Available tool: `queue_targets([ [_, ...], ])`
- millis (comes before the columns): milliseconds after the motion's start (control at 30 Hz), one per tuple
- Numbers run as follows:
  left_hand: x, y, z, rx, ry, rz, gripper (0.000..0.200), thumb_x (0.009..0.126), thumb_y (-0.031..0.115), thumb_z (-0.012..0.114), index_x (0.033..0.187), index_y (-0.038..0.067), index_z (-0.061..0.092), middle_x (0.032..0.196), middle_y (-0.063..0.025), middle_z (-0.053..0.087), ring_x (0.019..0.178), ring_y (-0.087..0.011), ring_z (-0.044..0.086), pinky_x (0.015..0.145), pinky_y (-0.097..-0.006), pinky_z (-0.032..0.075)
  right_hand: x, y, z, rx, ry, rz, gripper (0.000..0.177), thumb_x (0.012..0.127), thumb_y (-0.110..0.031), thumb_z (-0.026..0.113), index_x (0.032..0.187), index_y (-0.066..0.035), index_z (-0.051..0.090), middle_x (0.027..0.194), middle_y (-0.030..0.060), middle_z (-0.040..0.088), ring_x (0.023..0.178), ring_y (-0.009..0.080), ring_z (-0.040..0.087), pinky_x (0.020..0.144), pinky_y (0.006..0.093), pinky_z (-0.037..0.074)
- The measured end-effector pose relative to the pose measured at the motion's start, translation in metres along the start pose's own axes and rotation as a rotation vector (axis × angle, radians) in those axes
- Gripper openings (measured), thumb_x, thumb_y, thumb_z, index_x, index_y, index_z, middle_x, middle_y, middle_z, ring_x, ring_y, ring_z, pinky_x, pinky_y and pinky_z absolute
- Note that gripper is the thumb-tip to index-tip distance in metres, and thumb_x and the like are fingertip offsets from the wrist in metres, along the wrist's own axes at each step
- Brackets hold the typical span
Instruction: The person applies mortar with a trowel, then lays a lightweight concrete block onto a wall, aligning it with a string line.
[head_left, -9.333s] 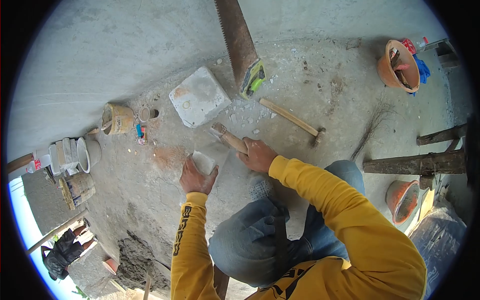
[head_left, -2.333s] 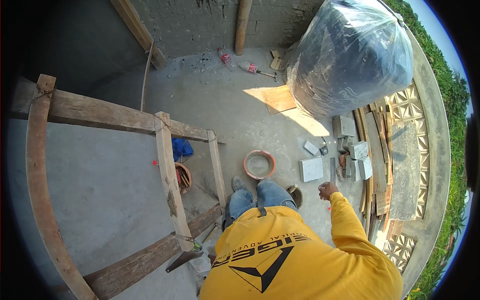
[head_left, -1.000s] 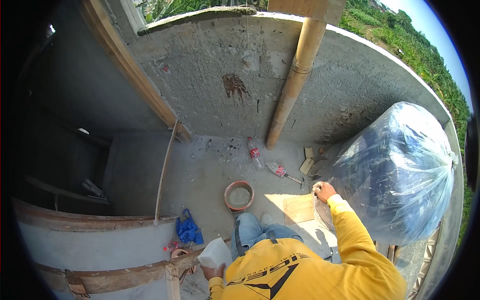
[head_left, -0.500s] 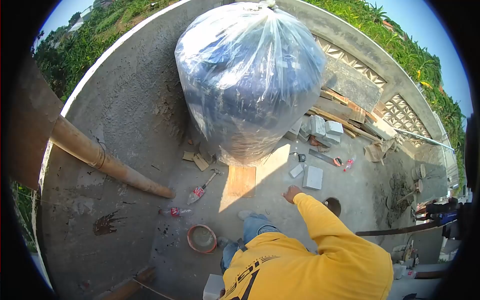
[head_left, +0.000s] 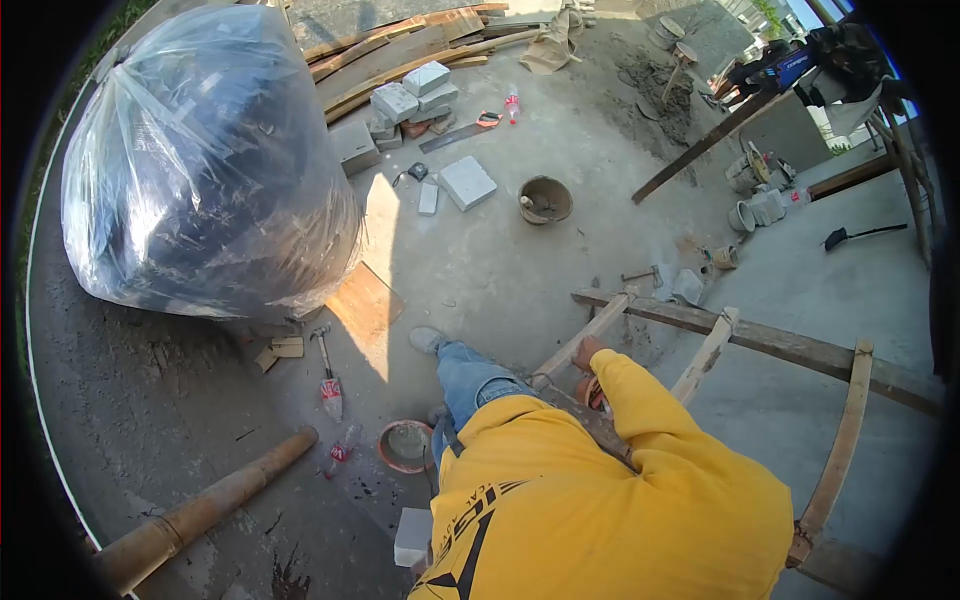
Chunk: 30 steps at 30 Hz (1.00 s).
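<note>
My right hand (head_left: 588, 352), at the end of a yellow sleeve, has its fingers curled at a rung of a wooden ladder (head_left: 690, 318). Just below it is an orange-red object (head_left: 597, 394), partly hidden by the sleeve. Of my left hand (head_left: 418, 568) only a sliver of skin shows, at the lower edge of a pale block (head_left: 411, 536); its fingers are hidden. A round tub of grey mortar (head_left: 405, 446) stands beside my jeans leg.
A large plastic-wrapped bundle (head_left: 210, 170) is at upper left. A bamboo pole (head_left: 215, 497) slants at lower left. On the floor are a hammer (head_left: 325, 355), bottles, a saw (head_left: 460, 133), pale blocks (head_left: 467, 183) and a bucket (head_left: 547, 200). Planks (head_left: 420, 60) lie behind.
The view has turned to the right, bringing the ladder into sight. My right hand, over the floor before, is now at the ladder. A sliver of my left hand now shows.
</note>
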<state>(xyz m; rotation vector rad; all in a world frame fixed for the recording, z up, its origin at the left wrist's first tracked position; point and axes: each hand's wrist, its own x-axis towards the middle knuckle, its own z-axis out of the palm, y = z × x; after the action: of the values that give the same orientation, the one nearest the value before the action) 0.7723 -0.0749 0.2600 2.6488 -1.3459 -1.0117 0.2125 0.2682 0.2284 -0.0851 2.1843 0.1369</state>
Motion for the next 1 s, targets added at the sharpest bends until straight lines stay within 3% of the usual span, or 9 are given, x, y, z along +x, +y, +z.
queue_targets([
  [167, 0.013, 0.036, 0.005, -0.045, -0.066, 0.061, 0.082, 0.073, 0.000, 0.089, 0.135, -0.002, 0.037, 0.128, -0.0296, 0.064, 0.112, -0.0440, 0.069, 0.094, -0.0573, 0.060, 0.018, 0.015, 0.091, -0.209, -0.056, -0.156, 0.040, 0.083, -0.028, 0.075, 0.110, 0.001, 0.079, 0.115, 0.0251, 0.075, 0.114, 0.0400, 0.072, 0.097, 0.0490, 0.058],
  [333, 0.035, 0.044, 0.028, -0.264, -0.110, 0.106, 0.079, 0.074, -0.003, 0.088, 0.134, -0.002, 0.037, 0.128, -0.0295, 0.064, 0.111, -0.0438, 0.070, 0.093, -0.0575, 0.061, 0.027, -0.014, 0.033, -0.558, -0.117, -0.561, 0.041, 0.097, -0.034, 0.059, 0.110, 0.000, 0.077, 0.104, 0.0209, 0.078, 0.102, 0.0369, 0.075, 0.097, 0.0478, 0.057],
  [433, 0.035, 0.047, 0.051, -0.383, -0.116, 0.172, 0.080, 0.073, -0.002, 0.089, 0.135, -0.002, 0.038, 0.130, -0.0290, 0.064, 0.112, -0.0435, 0.070, 0.095, -0.0546, 0.060, 0.042, -0.038, -0.039, 0.065, 0.027, -0.217, 0.035, 0.096, -0.027, 0.063, 0.118, -0.002, 0.075, 0.127, 0.0238, 0.072, 0.116, 0.0399, 0.070, 0.101, 0.0494, 0.056],
  [500, 0.019, 0.050, 0.062, -0.288, -0.059, 0.225, 0.084, 0.070, 0.002, 0.092, 0.136, -0.003, 0.040, 0.131, -0.0289, 0.064, 0.113, -0.0434, 0.069, 0.096, -0.0522, 0.059, 0.055, -0.049, -0.098, 0.056, 0.050, -0.274, 0.037, 0.097, -0.029, 0.063, 0.119, -0.001, 0.072, 0.124, 0.0229, 0.073, 0.118, 0.0402, 0.069, 0.103, 0.0502, 0.054],
  [600, -0.029, 0.082, 0.074, -0.011, 0.014, 0.228, 0.093, 0.065, 0.014, 0.097, 0.138, -0.003, 0.043, 0.130, -0.0295, 0.065, 0.117, -0.0450, 0.068, 0.099, -0.0516, 0.057, 0.147, -0.038, -0.135, 0.152, 0.134, -0.348, 0.039, 0.101, -0.034, 0.061, 0.117, 0.000, 0.069, 0.115, 0.0204, 0.075, 0.108, 0.0381, 0.072, 0.094, 0.0499, 0.058],
  [733, -0.124, 0.158, 0.099, 0.327, 0.085, 0.276, 0.101, 0.060, 0.026, 0.099, 0.139, -0.004, 0.044, 0.125, -0.0307, 0.067, 0.117, -0.0494, 0.067, 0.103, -0.0546, 0.053, 0.234, -0.047, -0.200, 1.041, 0.002, 0.065, 0.044, 0.106, -0.040, 0.057, 0.117, 0.001, 0.066, 0.103, 0.0167, 0.076, 0.084, 0.0323, 0.077, 0.072, 0.0434, 0.063],
  [833, -0.171, 0.199, 0.133, 0.435, 0.084, 0.222, 0.107, 0.056, 0.031, 0.103, 0.138, -0.001, 0.043, 0.126, -0.0300, 0.065, 0.121, -0.0483, 0.065, 0.101, -0.0528, 0.053, 0.331, -0.037, -0.231, 1.256, -0.106, 0.193, 0.046, 0.108, -0.042, 0.053, 0.119, 0.001, 0.065, 0.097, 0.0154, 0.075, 0.071, 0.0280, 0.076, 0.061, 0.0376, 0.063],
  [933, -0.170, 0.203, 0.178, 0.685, 0.218, 0.180, 0.114, 0.055, 0.032, 0.104, 0.144, -0.002, 0.041, 0.128, -0.0292, 0.065, 0.123, -0.0478, 0.064, 0.102, -0.0530, 0.053, 0.420, -0.026, -0.251, 1.351, -0.106, 0.279, 0.050, 0.108, -0.044, 0.053, 0.124, 0.003, 0.062, 0.099, 0.0185, 0.075, 0.076, 0.0297, 0.077, 0.068, 0.0398, 0.065],
  [1000, -0.175, 0.223, 0.193, 0.647, 0.080, 0.364, 0.118, 0.054, 0.030, 0.103, 0.147, -0.002, 0.038, 0.130, -0.0281, 0.065, 0.123, -0.0475, 0.065, 0.102, -0.0518, 0.054, 0.484, -0.021, -0.253, 1.459, -0.105, 0.326, 0.052, 0.108, -0.045, 0.052, 0.127, 0.004, 0.060, 0.103, 0.0201, 0.074, 0.078, 0.0308, 0.077, 0.069, 0.0421, 0.066],
])
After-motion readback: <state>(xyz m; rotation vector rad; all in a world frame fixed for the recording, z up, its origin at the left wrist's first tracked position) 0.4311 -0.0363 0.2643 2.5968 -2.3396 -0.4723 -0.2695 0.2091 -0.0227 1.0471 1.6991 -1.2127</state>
